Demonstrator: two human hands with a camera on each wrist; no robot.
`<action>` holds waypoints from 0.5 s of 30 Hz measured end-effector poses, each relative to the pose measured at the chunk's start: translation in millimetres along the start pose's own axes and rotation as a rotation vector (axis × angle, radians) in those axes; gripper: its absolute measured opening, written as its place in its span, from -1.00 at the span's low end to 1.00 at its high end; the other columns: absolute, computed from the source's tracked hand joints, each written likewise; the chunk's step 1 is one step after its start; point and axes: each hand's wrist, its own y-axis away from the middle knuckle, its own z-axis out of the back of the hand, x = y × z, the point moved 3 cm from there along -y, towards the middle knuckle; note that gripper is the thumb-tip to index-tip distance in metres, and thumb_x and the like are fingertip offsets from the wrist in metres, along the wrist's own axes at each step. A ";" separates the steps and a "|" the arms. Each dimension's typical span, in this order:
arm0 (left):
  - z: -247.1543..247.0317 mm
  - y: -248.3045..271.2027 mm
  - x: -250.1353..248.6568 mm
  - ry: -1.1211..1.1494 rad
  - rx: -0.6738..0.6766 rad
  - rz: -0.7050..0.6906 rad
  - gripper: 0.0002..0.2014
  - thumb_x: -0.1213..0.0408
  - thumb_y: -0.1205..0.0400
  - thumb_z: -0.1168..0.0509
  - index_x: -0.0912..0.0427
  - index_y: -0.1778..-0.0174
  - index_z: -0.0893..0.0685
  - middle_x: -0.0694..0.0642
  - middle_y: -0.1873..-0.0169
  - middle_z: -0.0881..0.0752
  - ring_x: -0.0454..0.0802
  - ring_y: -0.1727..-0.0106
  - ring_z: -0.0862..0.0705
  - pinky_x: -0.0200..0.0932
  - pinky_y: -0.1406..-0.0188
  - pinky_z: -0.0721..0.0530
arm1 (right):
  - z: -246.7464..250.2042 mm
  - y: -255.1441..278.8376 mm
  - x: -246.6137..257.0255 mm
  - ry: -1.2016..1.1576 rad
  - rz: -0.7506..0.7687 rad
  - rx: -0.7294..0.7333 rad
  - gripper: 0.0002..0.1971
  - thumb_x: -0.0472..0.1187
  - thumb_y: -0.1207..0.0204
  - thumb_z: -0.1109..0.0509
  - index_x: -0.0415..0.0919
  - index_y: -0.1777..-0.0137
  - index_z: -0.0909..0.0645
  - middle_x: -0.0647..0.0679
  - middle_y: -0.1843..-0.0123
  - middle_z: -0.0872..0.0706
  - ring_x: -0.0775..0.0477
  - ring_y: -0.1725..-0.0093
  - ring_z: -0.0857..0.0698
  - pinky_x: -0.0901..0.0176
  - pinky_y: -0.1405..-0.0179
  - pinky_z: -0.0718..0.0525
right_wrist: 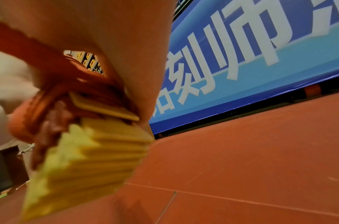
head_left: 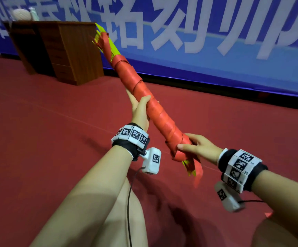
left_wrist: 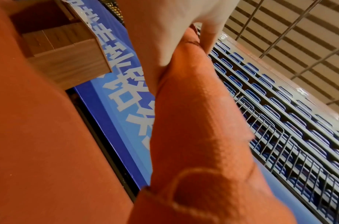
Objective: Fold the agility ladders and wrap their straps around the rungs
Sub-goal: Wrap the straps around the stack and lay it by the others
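A red sports floor [head_left: 37, 122] runs to a blue banner wall [head_left: 216, 50], and I see the agility ladder [head_left: 141, 93] held above it, slanting from near right to far left. I judge it light and stiff along its yellow rungs [right_wrist: 99, 154], its red strap [left_wrist: 193, 121] soft, so best gripped mid-length. My left hand [head_left: 141, 111] curls around its middle; my right hand [head_left: 198, 147] pinches its wrapped near end.

One bundle of folded ladder rungs [head_left: 145, 97], bound in a red strap, is held by two hands, left [head_left: 141, 108] and right [head_left: 196, 146]; beyond the bundle stand one wooden cabinet [head_left: 67, 50] and one blue banner [head_left: 216, 41].
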 end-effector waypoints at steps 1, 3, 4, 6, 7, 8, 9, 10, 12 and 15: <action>-1.8 1.1 1.8 -0.013 -0.007 -0.002 -0.19 0.42 -0.63 -0.23 -0.34 -0.64 -0.03 0.11 -0.14 -0.67 0.20 -0.02 -0.72 0.21 -0.19 -0.68 | -2.3 0.4 -1.8 -0.069 -0.020 0.039 -0.76 -0.22 -0.52 -0.48 -0.19 -0.17 -0.64 -0.19 -0.07 -0.79 -0.09 -0.04 -0.75 0.12 -0.11 -0.71; -3.0 3.4 3.0 -0.097 -0.018 -0.020 -0.11 0.25 -0.55 -0.34 -0.41 -0.64 0.03 0.10 -0.39 -0.58 0.25 -0.28 -0.67 0.28 -0.40 -0.56 | -5.5 -0.5 -6.5 -0.110 -0.054 0.036 -0.76 -0.19 -0.53 -0.47 -0.20 -0.17 -0.66 -0.21 -0.09 -0.79 -0.10 -0.04 -0.75 -0.05 -0.22 -0.69; -3.9 5.4 3.1 -0.153 -0.011 -0.038 -0.06 0.15 -0.49 -0.39 -0.43 -0.63 0.06 0.07 -0.52 -0.47 0.20 -0.40 -0.60 0.28 -0.46 -0.50 | -5.8 -1.1 -8.1 -0.074 -0.054 -0.004 -0.78 -0.16 -0.53 -0.47 -0.16 -0.15 -0.68 -0.17 -0.07 -0.80 -0.08 -0.04 -0.76 -0.08 -0.25 -0.68; -5.9 6.3 5.5 -0.245 -0.014 -0.090 -0.03 0.14 -0.50 -0.40 -0.38 -0.65 0.12 0.00 -0.65 -0.28 0.04 -0.53 -0.48 0.18 -0.55 -0.41 | -4.7 -0.2 -9.2 0.104 -0.040 -0.134 -0.76 -0.06 -0.52 -0.48 -0.08 -0.15 -0.70 -0.06 -0.04 -0.82 0.00 -0.04 -0.75 -0.03 -0.26 -0.65; -7.8 7.4 5.9 -0.279 -0.026 -0.124 -0.05 0.20 -0.55 -0.38 -0.30 -0.68 0.13 -0.02 -0.67 -0.21 -0.04 -0.56 -0.42 0.11 -0.59 -0.37 | -4.9 2.2 -9.4 0.217 -0.046 -0.218 -0.71 -0.02 -0.51 -0.48 -0.05 -0.19 -0.69 -0.01 -0.06 -0.81 0.02 -0.07 -0.74 0.03 -0.24 -0.64; -9.8 7.4 7.1 -0.299 -0.041 -0.167 -0.07 0.27 -0.59 -0.36 -0.23 -0.70 0.13 -0.03 -0.68 -0.17 -0.10 -0.57 -0.38 0.01 -0.61 -0.33 | -6.1 5.6 -8.9 0.313 -0.053 -0.304 -0.66 0.02 -0.51 -0.46 -0.05 -0.25 -0.67 0.00 -0.09 -0.80 0.01 -0.10 -0.73 0.09 -0.21 -0.62; -11.7 7.1 9.6 -0.320 -0.063 -0.203 -0.08 0.32 -0.61 -0.36 -0.18 -0.71 0.12 -0.04 -0.68 -0.16 -0.17 -0.56 -0.37 -0.11 -0.60 -0.31 | -8.4 8.8 -9.2 0.381 -0.059 -0.367 -0.59 0.05 -0.51 -0.45 -0.05 -0.32 -0.63 -0.01 -0.14 -0.78 -0.01 -0.13 -0.71 0.11 -0.19 -0.60; -13.5 7.1 12.9 -0.332 -0.088 -0.222 -0.09 0.35 -0.62 -0.36 -0.15 -0.72 0.10 -0.04 -0.67 -0.17 -0.23 -0.52 -0.36 -0.21 -0.56 -0.31 | -11.9 11.4 -10.7 0.421 -0.060 -0.389 -0.50 0.09 -0.49 -0.44 -0.04 -0.41 -0.56 -0.04 -0.19 -0.75 -0.05 -0.16 -0.70 0.10 -0.18 -0.60; -14.6 6.2 18.1 -0.342 -0.141 -0.225 -0.06 0.31 -0.59 -0.41 -0.14 -0.72 0.08 -0.02 -0.66 -0.20 -0.22 -0.51 -0.36 -0.25 -0.51 -0.32 | -20.4 15.6 -14.3 0.473 -0.060 -0.339 -0.26 0.20 -0.39 -0.48 -0.02 -0.54 -0.39 -0.08 -0.24 -0.64 -0.14 -0.15 -0.67 0.05 -0.17 -0.61; -17.2 5.9 23.4 -0.323 -0.176 -0.115 0.05 0.17 -0.47 -0.52 -0.17 -0.71 0.09 0.07 -0.65 -0.25 -0.01 -0.56 -0.41 -0.02 -0.56 -0.37 | -16.7 17.3 -15.0 0.545 -0.062 -0.327 -0.36 0.15 -0.33 -0.52 0.00 -0.39 -0.48 -0.06 -0.08 -0.58 -0.14 -0.03 -0.66 0.11 -0.02 -0.57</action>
